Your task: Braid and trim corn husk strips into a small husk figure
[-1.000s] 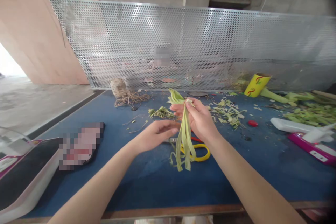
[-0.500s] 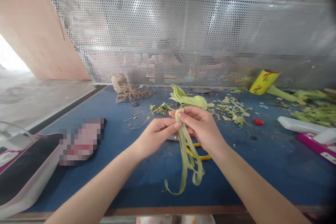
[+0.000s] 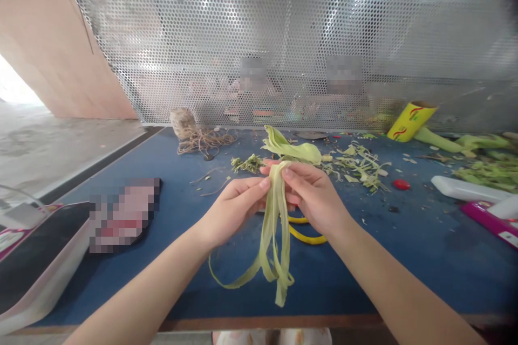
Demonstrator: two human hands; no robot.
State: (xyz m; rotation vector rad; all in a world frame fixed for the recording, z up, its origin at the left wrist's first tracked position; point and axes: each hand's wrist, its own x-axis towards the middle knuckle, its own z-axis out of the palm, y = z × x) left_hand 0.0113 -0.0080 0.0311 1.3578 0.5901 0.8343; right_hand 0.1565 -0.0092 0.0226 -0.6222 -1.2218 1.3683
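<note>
A bundle of long, pale green strips [image 3: 279,226], which look like corn husk, hangs folded over between my two hands. My right hand [image 3: 318,194] pinches it near the top, thumb in front and fingers behind. My left hand [image 3: 238,205] is closed at the left side of the bundle, thumb against its edge. One strip curls out to the left below my left hand. Under the hands lie scissors with yellow handle loops [image 3: 309,238], their blades mostly hidden. Just beyond my fingers is a larger pale green husk piece [image 3: 293,150] with a short stem end.
A tangle of brown twine [image 3: 206,142] and green shreds [image 3: 249,163] lie beyond my left hand. Husk scraps [image 3: 360,167], a red object [image 3: 401,184] and a yellow tube [image 3: 411,121] are to the right. A perforated metal screen [image 3: 259,38] borders the blue table [image 3: 384,275].
The strips have been turned and spread, and now hang wider and straighter, with one curling farther left. My left thumb has shifted slightly left and up. The view has tilted down slightly.
</note>
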